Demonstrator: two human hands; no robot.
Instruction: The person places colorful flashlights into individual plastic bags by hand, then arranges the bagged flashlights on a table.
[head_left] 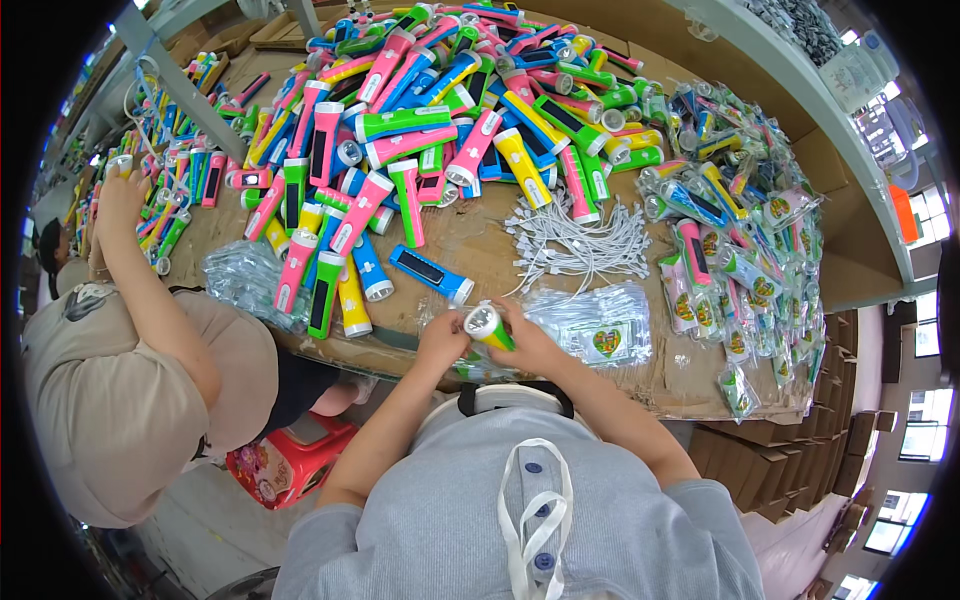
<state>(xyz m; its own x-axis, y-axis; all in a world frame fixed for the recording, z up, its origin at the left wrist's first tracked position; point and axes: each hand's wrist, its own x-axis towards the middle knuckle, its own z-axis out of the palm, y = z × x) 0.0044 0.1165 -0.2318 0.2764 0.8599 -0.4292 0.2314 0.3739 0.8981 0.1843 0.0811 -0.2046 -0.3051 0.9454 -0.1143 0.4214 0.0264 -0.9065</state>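
Observation:
A yellow and green flashlight (494,335) with a white-rimmed lens is held at the table's near edge, its lens end tilted up. My right hand (530,348) closes round its right side. From the left, my left hand (443,340) grips it too, its fingertips at the lens end; part of those fingers is hidden. Just beyond my hands lies a blue flashlight (431,275) with a dark panel. White cables (580,240) lie in a tangled bundle farther back. Flat clear plastic bags (590,325) with a green printed patch lie beside my right hand.
A big heap of colourful flashlights (400,120) covers the table's far side. Bagged flashlights (735,260) pile up on the right. More clear bags (255,280) lie on the left, near a co-worker (150,390) reaching into flashlights. A red stool (290,460) stands below; shelf posts (185,75) rise behind.

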